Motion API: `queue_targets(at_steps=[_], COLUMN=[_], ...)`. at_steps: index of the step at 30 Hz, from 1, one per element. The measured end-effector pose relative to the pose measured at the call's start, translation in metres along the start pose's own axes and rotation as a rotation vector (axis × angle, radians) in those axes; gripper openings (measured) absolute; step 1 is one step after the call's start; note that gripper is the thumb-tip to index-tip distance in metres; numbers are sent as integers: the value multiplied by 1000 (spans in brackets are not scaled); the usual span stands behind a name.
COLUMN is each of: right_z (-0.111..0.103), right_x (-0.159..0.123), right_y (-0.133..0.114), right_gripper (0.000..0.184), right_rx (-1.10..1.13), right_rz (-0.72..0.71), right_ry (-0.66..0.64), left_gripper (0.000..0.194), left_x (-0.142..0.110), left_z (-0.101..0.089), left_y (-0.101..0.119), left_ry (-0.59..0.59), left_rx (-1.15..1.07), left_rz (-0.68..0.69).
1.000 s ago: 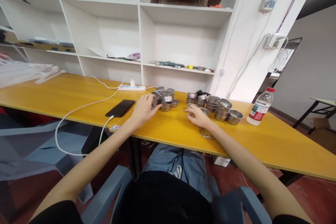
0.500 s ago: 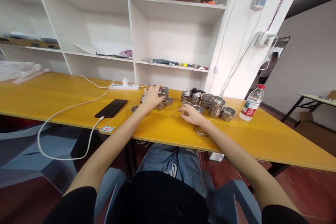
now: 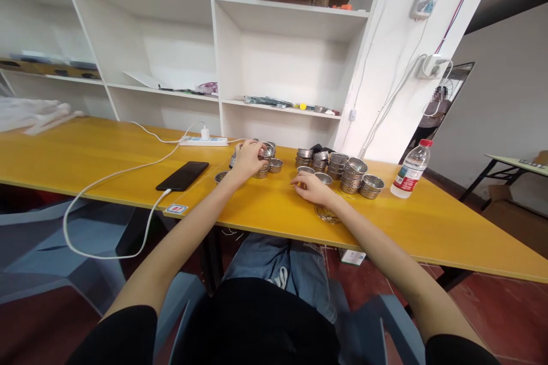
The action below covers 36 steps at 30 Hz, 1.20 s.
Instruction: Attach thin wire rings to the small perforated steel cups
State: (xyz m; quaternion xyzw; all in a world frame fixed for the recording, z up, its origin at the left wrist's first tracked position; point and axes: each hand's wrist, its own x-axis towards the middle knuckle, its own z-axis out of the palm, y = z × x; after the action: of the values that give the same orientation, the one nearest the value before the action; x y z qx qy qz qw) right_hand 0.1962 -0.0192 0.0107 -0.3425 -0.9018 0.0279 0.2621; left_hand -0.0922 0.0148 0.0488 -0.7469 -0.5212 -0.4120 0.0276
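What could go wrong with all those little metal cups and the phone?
The left hand is among crowded perforated metal cups, so it might knock some over.

One top cup in the group by the right hand looks tilted, so a bump could make it slide off its stack.

The white charging cable hangs in a loop below the edge of the table; if something snagged it, the phone could perhaps be pulled off.
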Motion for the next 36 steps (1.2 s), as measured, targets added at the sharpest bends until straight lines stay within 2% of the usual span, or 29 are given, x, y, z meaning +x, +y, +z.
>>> queue_targets(at_steps=[18, 22, 25, 28, 31, 33, 36], right_z=[0, -6, -14, -23, -31, -34, -37], right_x=[2, 2, 2, 1, -2, -4, -5], right_y=[1, -2, -3, 3, 14, 18, 11], right_gripper=[21, 20, 18, 15, 13, 11, 18], right_rx=[-12, -39, -145, -272, -358, -416, -499], right_rz=[-9, -11, 67, 169, 191, 263, 479], right_ry=[-5, 29, 140, 329, 476, 451, 243], left_gripper=[35, 34, 30, 27, 20, 18, 22], left_x=[-6, -9, -11, -16, -24, -30, -37], left_z=[5, 6, 5, 8, 19, 30, 47], left_y=[-7, -6, -4, 1, 13, 23, 35], left_ry=[-6, 55, 174, 288, 242, 123, -61], left_rx=[66, 42, 14, 1, -16, -41, -42], left_rz=[28, 52, 95, 183, 377, 543, 718])
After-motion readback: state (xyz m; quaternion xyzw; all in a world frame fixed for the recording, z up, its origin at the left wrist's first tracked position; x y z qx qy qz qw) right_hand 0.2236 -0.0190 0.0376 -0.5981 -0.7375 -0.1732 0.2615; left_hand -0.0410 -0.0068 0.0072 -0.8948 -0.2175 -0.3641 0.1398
